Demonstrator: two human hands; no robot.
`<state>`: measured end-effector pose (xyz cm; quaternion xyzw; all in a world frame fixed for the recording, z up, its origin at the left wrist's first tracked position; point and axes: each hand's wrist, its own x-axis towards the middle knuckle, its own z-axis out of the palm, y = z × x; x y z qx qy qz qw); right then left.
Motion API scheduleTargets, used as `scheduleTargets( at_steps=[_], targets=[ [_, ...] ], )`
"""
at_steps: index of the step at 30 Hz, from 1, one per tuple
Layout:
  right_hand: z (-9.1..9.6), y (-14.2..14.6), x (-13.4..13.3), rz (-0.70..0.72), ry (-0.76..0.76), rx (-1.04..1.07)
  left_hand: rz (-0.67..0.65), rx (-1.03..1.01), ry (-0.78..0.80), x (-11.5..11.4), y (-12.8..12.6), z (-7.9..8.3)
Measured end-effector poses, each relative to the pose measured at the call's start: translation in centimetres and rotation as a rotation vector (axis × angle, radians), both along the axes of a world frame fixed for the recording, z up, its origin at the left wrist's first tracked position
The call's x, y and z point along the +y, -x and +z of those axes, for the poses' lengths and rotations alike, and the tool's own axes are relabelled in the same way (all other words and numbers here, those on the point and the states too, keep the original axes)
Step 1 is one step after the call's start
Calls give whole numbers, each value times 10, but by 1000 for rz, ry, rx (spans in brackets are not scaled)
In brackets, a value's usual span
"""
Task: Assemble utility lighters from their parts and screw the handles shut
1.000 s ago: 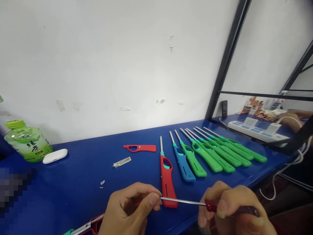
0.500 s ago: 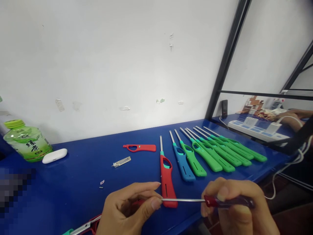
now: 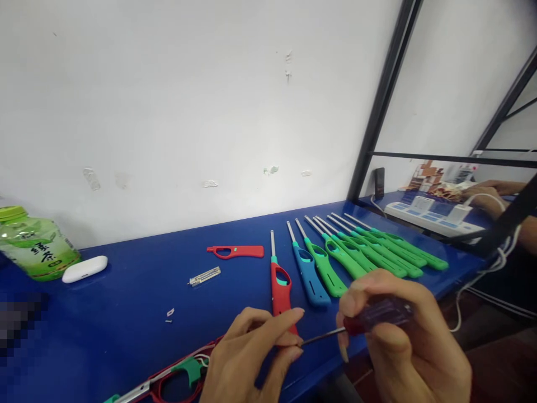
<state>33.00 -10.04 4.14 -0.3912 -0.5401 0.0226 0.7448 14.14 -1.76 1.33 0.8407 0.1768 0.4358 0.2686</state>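
My right hand (image 3: 403,336) is closed around the dark, translucent handle of a screwdriver (image 3: 323,336), its shaft pointing left. At the shaft's end, the thumb and fingers of my left hand (image 3: 255,352) pinch together around the tip; anything small between them is hidden. Below and left of that hand lies an opened red lighter (image 3: 155,386), showing its metal tube, green trigger and white wires, partly covered by the hand. Just behind my left fingertips a whole red lighter (image 3: 281,291) rests on the table. A loose red shell half (image 3: 247,252) lies farther back.
A small clear tank-like part (image 3: 204,276) and tiny pieces (image 3: 170,312) lie left on the blue table (image 3: 104,313). A blue lighter (image 3: 312,280) and several green lighters (image 3: 348,257) are rowed rightward. A green tea bottle (image 3: 37,246), white case (image 3: 85,268) and power strip (image 3: 432,218) flank them.
Both hands have risen a little, and my left hand has moved right, uncovering more of the opened lighter. The screwdriver now tilts, handle end higher. The view has shifted slightly.
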Motion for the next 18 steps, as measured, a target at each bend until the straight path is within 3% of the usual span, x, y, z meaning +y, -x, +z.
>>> scheduleTargets(
  at_steps=[4, 7, 18],
  targets=[
    [-3, 3, 11, -35, -128, -140, 38, 107, -186, 6, -8, -10],
    [-5, 1, 19, -14, -144, -229, 84, 162, -259, 7, -12, -13],
    [-7, -3, 34, 22, -105, -249, 80, 223, -295, 4, -10, -25]
  ],
)
